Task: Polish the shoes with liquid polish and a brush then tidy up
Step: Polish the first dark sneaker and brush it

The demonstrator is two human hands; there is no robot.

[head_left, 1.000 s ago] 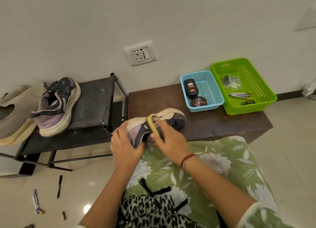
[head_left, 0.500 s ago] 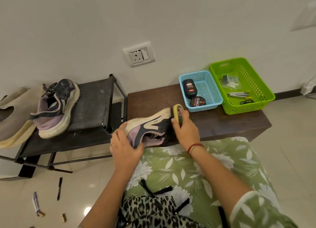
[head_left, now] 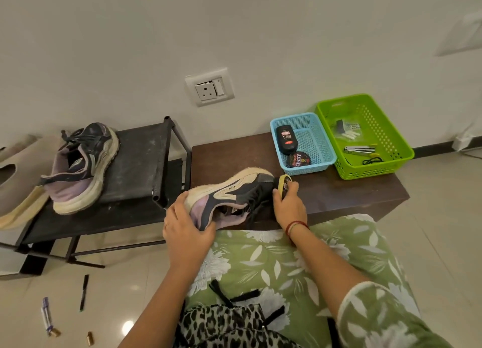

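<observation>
Sneaker (head_left: 234, 194) lies tipped on its side at the near edge of the bench (head_left: 339, 191), and your left hand (head_left: 186, 230) grips its heel end. Your right hand (head_left: 288, 207) grips the yellow brush (head_left: 283, 186), which touches the toe at the sneaker's three o'clock. At one o'clock from the brush, the blue basket (head_left: 320, 139) holds the polish bottle (head_left: 286, 139). The second sneaker (head_left: 83, 165) sits at ten o'clock.

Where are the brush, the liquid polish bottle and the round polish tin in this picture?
brush (head_left: 283, 185), head view, on its yellow back.
liquid polish bottle (head_left: 287, 139), head view, on the middle of its black body.
round polish tin (head_left: 299, 160), head view, on its printed lid.
</observation>
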